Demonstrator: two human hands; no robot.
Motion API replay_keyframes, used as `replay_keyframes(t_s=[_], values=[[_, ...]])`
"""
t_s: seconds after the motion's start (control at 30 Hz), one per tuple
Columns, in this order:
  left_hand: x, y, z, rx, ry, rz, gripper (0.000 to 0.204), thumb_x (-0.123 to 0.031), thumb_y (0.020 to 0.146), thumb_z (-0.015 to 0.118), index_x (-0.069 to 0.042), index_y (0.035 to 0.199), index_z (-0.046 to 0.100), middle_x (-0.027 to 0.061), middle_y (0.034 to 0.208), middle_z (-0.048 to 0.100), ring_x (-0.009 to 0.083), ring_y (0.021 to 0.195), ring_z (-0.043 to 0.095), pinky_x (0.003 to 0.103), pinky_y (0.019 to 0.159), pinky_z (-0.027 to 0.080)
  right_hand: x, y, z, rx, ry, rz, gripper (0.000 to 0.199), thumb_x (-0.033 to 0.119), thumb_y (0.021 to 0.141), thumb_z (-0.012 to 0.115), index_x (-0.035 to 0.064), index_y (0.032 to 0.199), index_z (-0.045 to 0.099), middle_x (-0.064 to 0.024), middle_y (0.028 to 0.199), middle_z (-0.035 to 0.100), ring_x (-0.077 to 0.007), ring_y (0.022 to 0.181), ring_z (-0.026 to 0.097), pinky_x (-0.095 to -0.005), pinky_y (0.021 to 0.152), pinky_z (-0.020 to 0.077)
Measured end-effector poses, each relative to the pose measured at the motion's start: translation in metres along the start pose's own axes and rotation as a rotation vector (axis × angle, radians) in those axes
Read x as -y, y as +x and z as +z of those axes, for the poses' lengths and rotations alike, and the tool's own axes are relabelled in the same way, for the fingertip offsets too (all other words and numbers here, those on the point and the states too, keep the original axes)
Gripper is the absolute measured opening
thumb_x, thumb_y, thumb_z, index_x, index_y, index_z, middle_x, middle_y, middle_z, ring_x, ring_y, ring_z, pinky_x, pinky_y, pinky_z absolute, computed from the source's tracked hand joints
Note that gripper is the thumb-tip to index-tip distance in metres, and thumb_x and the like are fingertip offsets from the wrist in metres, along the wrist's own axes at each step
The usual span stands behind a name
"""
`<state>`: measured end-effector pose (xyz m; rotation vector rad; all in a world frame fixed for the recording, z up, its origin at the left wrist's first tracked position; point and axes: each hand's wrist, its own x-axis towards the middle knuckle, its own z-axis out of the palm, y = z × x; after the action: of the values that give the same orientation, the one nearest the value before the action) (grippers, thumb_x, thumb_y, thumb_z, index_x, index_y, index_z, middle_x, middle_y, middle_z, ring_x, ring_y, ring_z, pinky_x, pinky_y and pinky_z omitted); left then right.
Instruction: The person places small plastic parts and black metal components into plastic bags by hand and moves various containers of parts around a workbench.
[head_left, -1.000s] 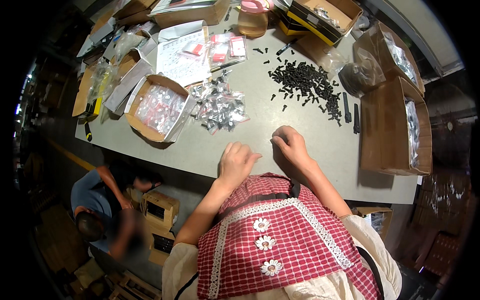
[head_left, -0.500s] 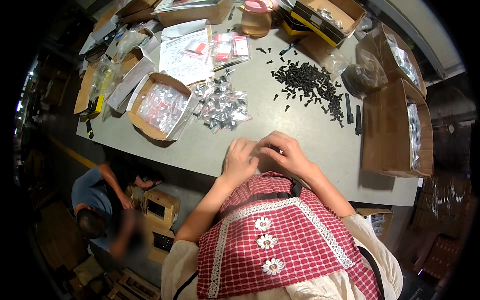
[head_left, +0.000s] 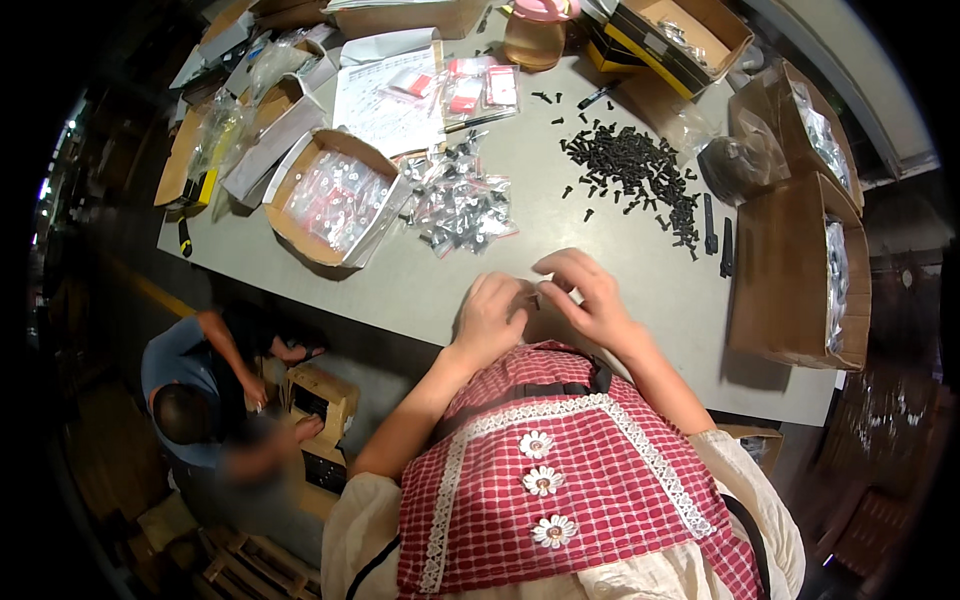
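Note:
At the near table edge, my left hand [head_left: 488, 315] is closed, its fingers curled inward round something I cannot make out. A small dark piece [head_left: 535, 301] shows between the two hands, too small to name. Facing it, my right hand [head_left: 592, 305] has thumb and fingers apart, the thumb tip close to the left fingertips. Beyond my left hand lies a heap of small clear bags [head_left: 465, 210] with dark and pale parts inside. Ahead of my right hand spreads a pile of loose black screws [head_left: 630, 165].
An open carton of filled bags [head_left: 335, 200] stands left. Brown cartons [head_left: 785, 275] line the right edge, beside two black strips [head_left: 711, 225]. Papers [head_left: 385, 100], red-and-white packets [head_left: 467, 90] and a pink-lidded jug [head_left: 535, 40] are farther back. A person [head_left: 190, 385] works low at left.
My right fingers have spread and drawn slightly away from my left hand, baring the small dark piece. The view has shifted slightly. The person at left has moved their hands.

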<state>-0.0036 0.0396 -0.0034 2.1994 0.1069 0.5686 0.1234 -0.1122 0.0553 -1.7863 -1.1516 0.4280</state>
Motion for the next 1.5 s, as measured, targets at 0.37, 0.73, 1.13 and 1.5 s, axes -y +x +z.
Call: replay_keyframes(t_s=[0.37, 0.73, 1.13, 1.5], values=[[0.000, -0.005, 0.003, 0.015, -0.225, -0.106, 0.030, -0.005, 0.079, 0.077, -0.004, 0.108, 0.068, 0.0113, 0.102, 0.065, 0.0296, 0.094, 0.064, 0.038, 0.081, 0.052, -0.013, -0.006, -0.007, 0.033, -0.106, -0.190, 0.028, 0.005, 0.076, 0.075, 0.0054, 0.104, 0.071, -0.0184, 0.129, 0.056, -0.0326, 0.114, 0.058, -0.0398, 0.093, 0.0524], [-0.006, -0.007, 0.002, 0.023, -0.534, -0.262, 0.030, -0.001, 0.092, 0.065, 0.003, 0.122, 0.065, 0.0118, 0.112, 0.070, 0.0144, 0.095, 0.068, 0.028, 0.081, 0.055, -0.011, -0.005, 0.000, -0.013, -0.132, -0.159, 0.015, 0.005, 0.082, 0.070, 0.0028, 0.096, 0.064, -0.0165, 0.131, 0.057, -0.0348, 0.118, 0.055, -0.0418, 0.098, 0.0476], [-0.011, -0.009, -0.003, -0.038, -0.411, -0.367, 0.015, -0.002, 0.095, 0.062, 0.002, 0.108, 0.068, 0.0087, 0.086, 0.076, 0.0116, 0.077, 0.071, 0.026, 0.071, 0.056, 0.009, 0.003, -0.009, -0.056, -0.312, -0.277, 0.021, -0.001, 0.075, 0.069, 0.0031, 0.093, 0.059, -0.0149, 0.122, 0.060, -0.0363, 0.116, 0.056, -0.0431, 0.095, 0.0494], [-0.011, 0.001, -0.005, -0.004, -0.403, -0.228, 0.035, -0.004, 0.087, 0.067, 0.002, 0.122, 0.063, 0.0136, 0.114, 0.071, 0.0188, 0.102, 0.069, 0.033, 0.092, 0.053, 0.007, 0.000, -0.003, -0.045, -0.358, -0.316, 0.023, 0.004, 0.078, 0.067, 0.0010, 0.100, 0.060, -0.0166, 0.122, 0.060, -0.0376, 0.117, 0.057, -0.0449, 0.096, 0.0497]])
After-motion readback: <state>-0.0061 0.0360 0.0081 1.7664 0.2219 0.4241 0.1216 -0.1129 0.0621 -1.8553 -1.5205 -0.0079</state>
